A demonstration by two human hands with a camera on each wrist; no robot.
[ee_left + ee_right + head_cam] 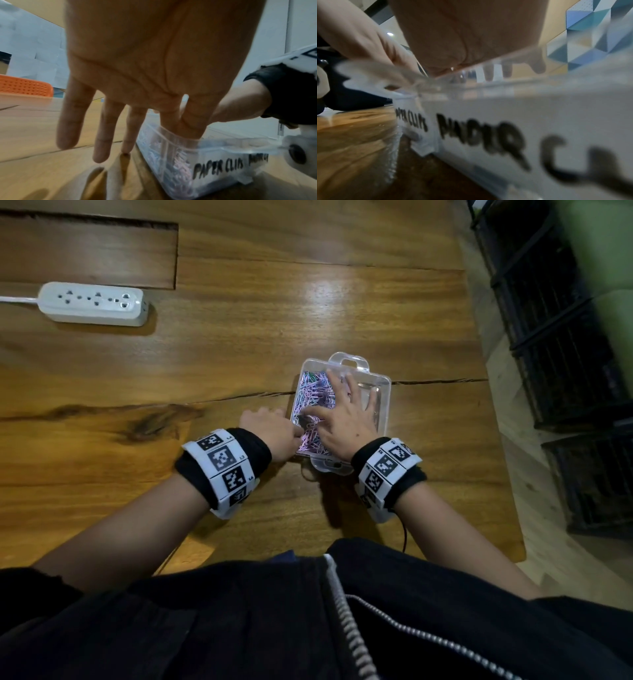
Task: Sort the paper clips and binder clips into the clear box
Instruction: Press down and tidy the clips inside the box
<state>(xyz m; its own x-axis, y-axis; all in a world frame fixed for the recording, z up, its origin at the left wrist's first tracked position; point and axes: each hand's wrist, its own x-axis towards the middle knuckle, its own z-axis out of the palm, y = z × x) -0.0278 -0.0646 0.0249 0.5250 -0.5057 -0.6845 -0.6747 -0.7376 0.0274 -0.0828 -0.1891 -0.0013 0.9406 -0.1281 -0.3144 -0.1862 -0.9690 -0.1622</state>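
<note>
The clear box (383, 392) lies on the wooden table in front of me. Its left compartment is heaped with pastel paper clips (313, 392). A small dark item (301, 419) sits among them near the left wall. My right hand (342, 412) lies spread over the box, its fingers straight and resting on the clips. My left hand (270, 429) is at the box's left wall. Three of its fingers (101, 135) point straight down outside the box, while thumb and index dip inside with their tips hidden. Handwritten labels (219, 169) mark the near wall (539, 121).
A white power strip (92, 302) lies at the far left of the table. The table's right edge (503, 474) is close to the box, with black crates (565, 354) on the floor beyond. An orange basket (25, 86) stands farther off to the left.
</note>
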